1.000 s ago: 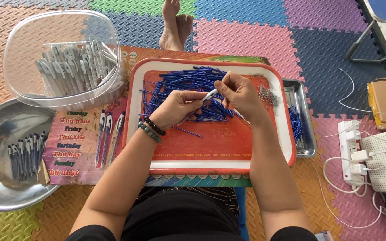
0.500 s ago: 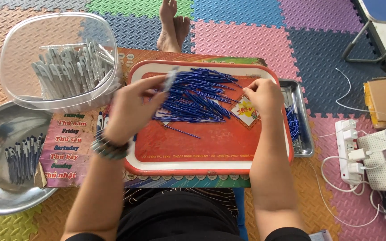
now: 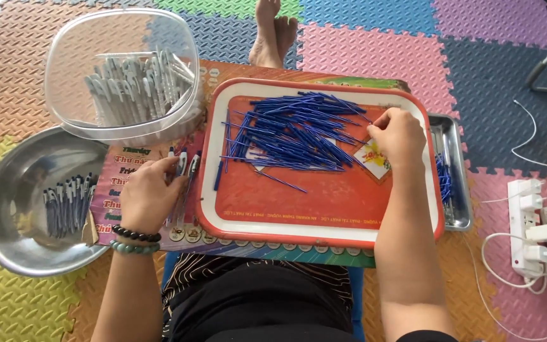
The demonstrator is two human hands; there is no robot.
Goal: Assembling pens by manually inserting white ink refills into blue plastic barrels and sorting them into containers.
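A few assembled pens [image 3: 182, 166] beside the red tray [image 3: 235, 209] are touched by the left hand [image 3: 150, 193]; blue refills [image 3: 292, 130] on the tray are pinched by the right hand [image 3: 399, 136].

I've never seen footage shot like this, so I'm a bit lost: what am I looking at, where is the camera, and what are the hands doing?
There is no machine here. A person sits on a floor of coloured foam mats, and a camera worn on their head looks down at their own two bare hands. In front of them lies a red tray with a heap of thin blue pen refills. The right hand rests at the edge of that heap; whether it has a grip on one is hidden. The left hand lies on a few finished pens beside the tray. Further left are a clear tub of pale pen barrels and a metal bowl with more pens.
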